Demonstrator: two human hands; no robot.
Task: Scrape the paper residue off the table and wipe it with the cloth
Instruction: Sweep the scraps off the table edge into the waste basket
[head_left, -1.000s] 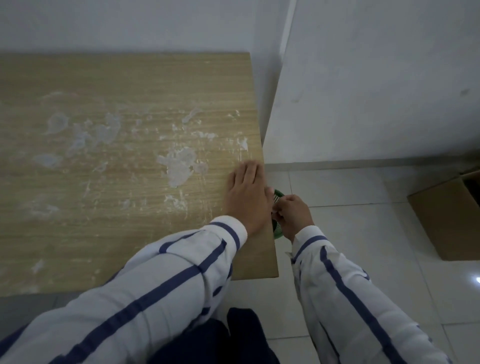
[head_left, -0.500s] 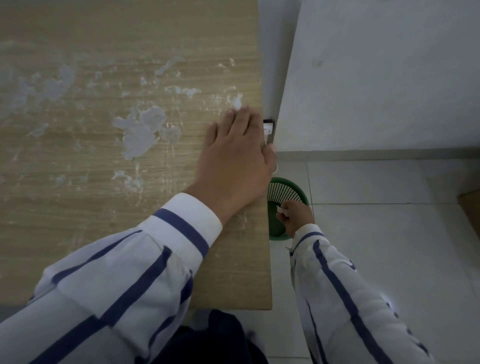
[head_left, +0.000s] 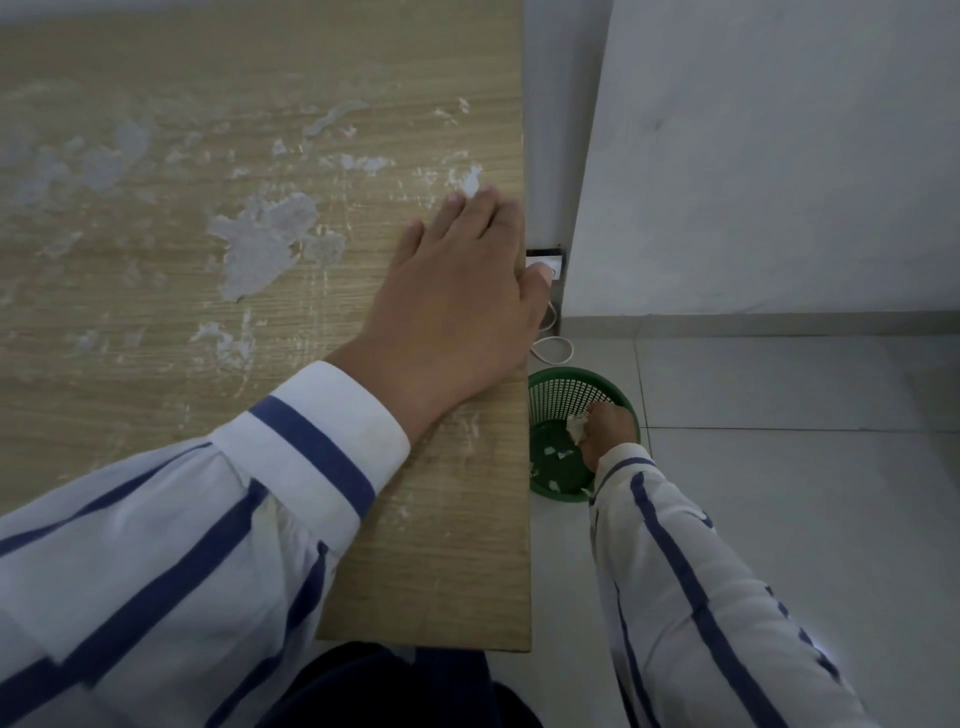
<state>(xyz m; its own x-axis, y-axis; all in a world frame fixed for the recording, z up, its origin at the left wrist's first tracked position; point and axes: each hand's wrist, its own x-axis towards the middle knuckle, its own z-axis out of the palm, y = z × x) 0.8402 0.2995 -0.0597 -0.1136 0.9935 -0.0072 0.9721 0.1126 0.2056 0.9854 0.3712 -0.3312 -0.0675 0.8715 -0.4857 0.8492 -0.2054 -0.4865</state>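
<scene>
The wooden table (head_left: 156, 78) is filling the left of the view, its top lying patchy with pale paper residue (head_left: 260, 244), the biggest patch sitting just left of the left hand (head_left: 457, 296). That hand is lying flat, palm down, at the table's right edge, fingers stretched out and close together, gripping nothing, thumb hanging over the edge. Beside the table a green basket (head_left: 561, 384) is standing on the tiled floor (head_left: 779, 467), scraps lying inside. The right hand (head_left: 608, 428) is reaching down into the basket, its fingers pinched together on a small wad of paper (head_left: 576, 425). A white cable (head_left: 553, 348) is curling just behind the basket. No cloth is showing in this view
</scene>
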